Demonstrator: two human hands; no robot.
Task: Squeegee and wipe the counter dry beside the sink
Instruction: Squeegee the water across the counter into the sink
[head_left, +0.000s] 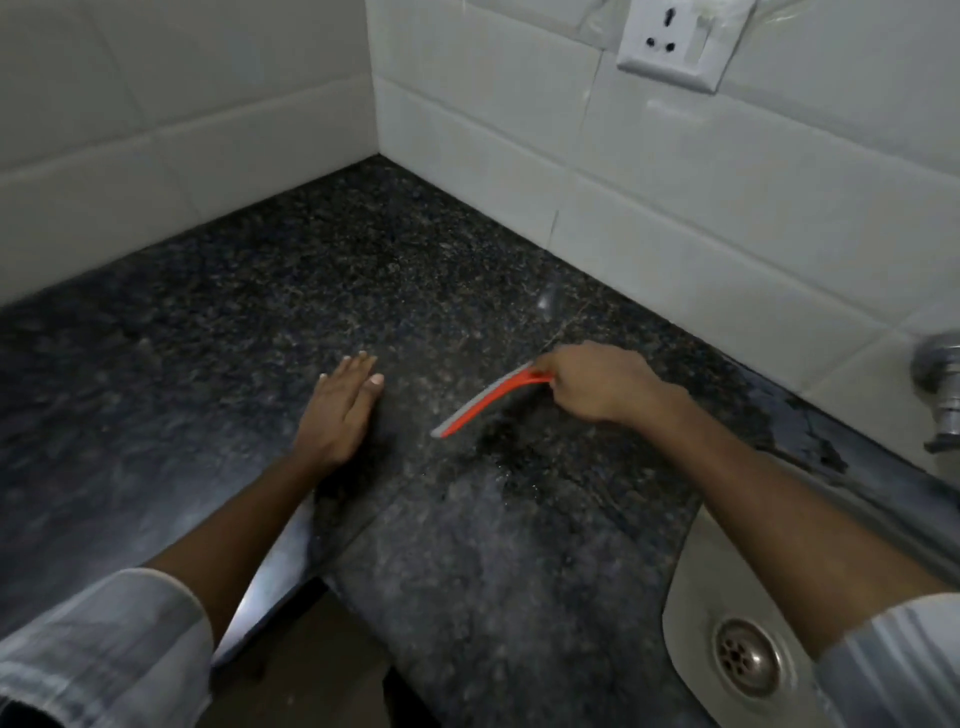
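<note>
Starting at the left: left hand (340, 413) lies flat on the dark granite counter (249, 291), fingers straight, holding nothing, prob. bracing. Just right of it, w/ a gap between, the orange squeegee (485, 402) sits blade-down on the counter, grey rubber edge angled toward the tiled corner. Right hand (597, 382) has fingers curled round its handle end. Wet sheen shows on the stone near the blade and along the back edge toward the tap (943, 379). Sink (696, 587) at far right, drain (748, 657) visible. Step in hand looks like the squeegee pass, not the wipe; no cloth in view. Next move prob. needs steady downward pressure, dragging water rightward to the sink rim.
</note>
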